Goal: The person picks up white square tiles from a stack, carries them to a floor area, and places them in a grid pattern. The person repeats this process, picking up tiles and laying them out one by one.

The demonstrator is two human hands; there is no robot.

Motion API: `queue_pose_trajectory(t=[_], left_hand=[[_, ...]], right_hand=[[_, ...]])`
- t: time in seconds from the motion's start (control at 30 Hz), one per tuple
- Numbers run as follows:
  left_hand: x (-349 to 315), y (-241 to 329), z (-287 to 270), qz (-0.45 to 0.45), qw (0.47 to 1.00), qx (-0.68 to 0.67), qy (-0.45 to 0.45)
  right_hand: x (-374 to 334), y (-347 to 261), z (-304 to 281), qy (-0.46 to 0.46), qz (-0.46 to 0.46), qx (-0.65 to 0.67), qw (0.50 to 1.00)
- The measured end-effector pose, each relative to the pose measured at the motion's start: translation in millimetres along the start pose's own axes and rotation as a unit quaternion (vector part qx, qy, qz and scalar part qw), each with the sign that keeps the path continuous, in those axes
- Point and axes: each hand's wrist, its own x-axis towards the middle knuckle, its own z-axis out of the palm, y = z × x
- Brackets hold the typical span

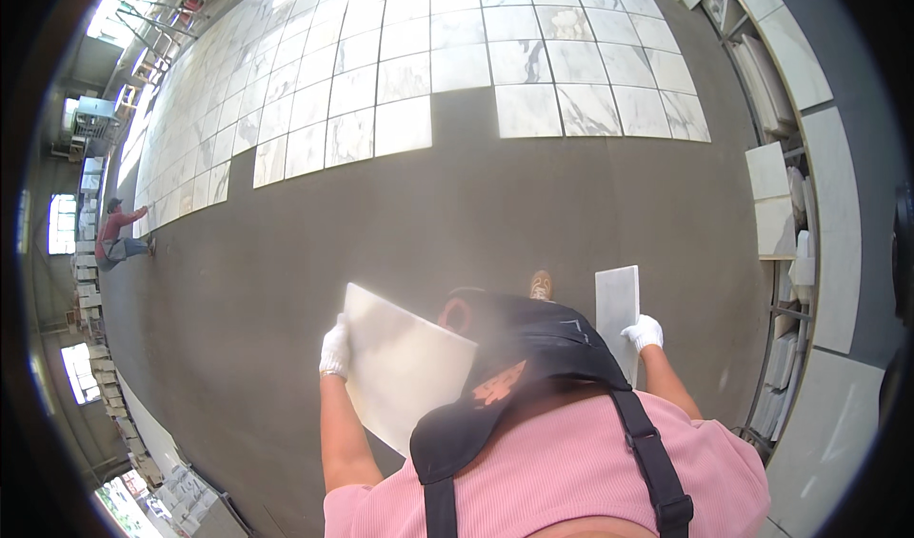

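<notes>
My left hand (335, 348), in a white knitted glove, grips the left edge of a large pale marble tile (405, 357). The tile hangs tilted at my left side, its broad face toward me. On my right, my other gloved hand, the right hand (644, 334), holds a second marble tile (618, 300) by its outer edge. That one is turned so it looks narrow, and its lower part is hidden behind my body. The fingers of both hands are partly hidden by the gloves' angle and the tiles.
Ahead, rows of veined marble tiles (524, 62) lie on the grey floor (457, 214), their near edge stepped. A person (119, 233) crouches at the far left beside the rows. Racks of slabs (771, 81) line the right side; stacked tiles (190, 500) stand at lower left.
</notes>
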Motion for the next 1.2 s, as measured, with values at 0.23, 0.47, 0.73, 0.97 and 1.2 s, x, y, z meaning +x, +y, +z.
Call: queue_pose_trajectory(t=[0.23,0.47,0.73,0.97,1.2], left_hand=[[113,104,-13,0.015,1.0,0.0,-0.01],[235,213,-25,0.019,0.996,0.071,-0.055],[279,323,-5,-0.005,0.976,0.215,-0.045],[312,362,64,-0.038,0.947,0.314,-0.049],[343,380,92,-0.07,0.933,0.347,-0.065]], right_hand=[[65,-121,-66,0.075,0.015,0.05,0.996],[116,-207,-102,0.086,0.076,0.093,0.989],[235,-262,-85,0.029,0.101,0.114,0.988],[365,-307,-60,0.001,0.132,0.087,0.987],[460,-353,-3,0.009,0.176,0.081,0.981]])
